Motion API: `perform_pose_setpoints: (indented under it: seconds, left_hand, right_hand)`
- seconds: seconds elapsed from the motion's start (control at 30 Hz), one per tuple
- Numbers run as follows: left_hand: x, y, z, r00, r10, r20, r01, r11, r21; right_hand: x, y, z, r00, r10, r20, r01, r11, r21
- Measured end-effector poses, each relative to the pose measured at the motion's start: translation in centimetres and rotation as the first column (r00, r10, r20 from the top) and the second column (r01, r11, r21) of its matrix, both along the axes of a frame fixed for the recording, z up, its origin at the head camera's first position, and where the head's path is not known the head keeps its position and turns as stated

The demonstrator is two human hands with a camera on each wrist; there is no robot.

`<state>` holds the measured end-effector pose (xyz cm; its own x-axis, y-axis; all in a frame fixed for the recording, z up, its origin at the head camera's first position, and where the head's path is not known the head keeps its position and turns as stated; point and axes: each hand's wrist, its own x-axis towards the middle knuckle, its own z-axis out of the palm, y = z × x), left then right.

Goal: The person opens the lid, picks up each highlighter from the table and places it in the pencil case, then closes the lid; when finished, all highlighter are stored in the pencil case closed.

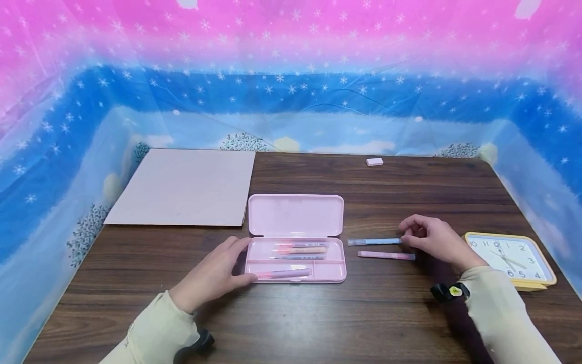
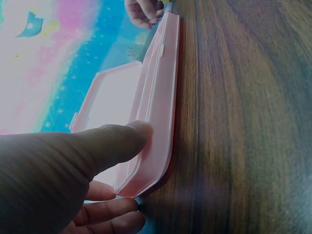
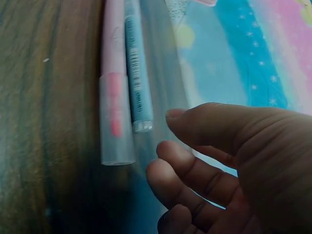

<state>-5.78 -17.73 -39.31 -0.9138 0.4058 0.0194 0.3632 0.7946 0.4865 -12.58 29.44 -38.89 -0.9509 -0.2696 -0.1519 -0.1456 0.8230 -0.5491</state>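
Note:
An open pink pencil case (image 1: 329, 271) lies mid-table, its lid (image 1: 295, 215) tipped back. Three marker pens (image 1: 300, 250) lie in its long rear compartment and a purple marker (image 1: 286, 273) in the front left one. My left hand (image 1: 215, 275) holds the case by its left end, thumb (image 2: 122, 144) against the front wall and fingers round the end. To the right of the case, a blue marker (image 1: 375, 242) and a pink marker (image 1: 386, 256) lie on the table. My right hand (image 1: 434, 240) hovers at the blue marker's right end, fingers loosely bent, a gap showing in the right wrist view.
A yellow-framed clock (image 1: 511, 260) lies beside my right wrist. At the back left is a flat pale board (image 1: 182, 187), and a small white eraser (image 1: 375, 162) sits near the far edge. Patterned cloth (image 1: 291, 91) hangs around the table.

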Motion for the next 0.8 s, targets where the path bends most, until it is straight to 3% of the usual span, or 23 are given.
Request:
perform_pose_setpoints:
  seconds: [0.53,0.8]
  left_hand:
    - [0.1,0.1,0.3,1.000,0.002,0.018,-0.002,1.000,-0.008]
    - [0.1,0.1,0.4,0.999,0.015,0.042,-0.015,1.000,-0.013]
  right_hand:
    - [-0.9,-1.0,-0.4,0.994,0.089,0.061,-0.091,0.995,0.032]
    - [-0.9,-0.8,-0.5,0.993,0.116,0.028,-0.117,0.992,0.050]
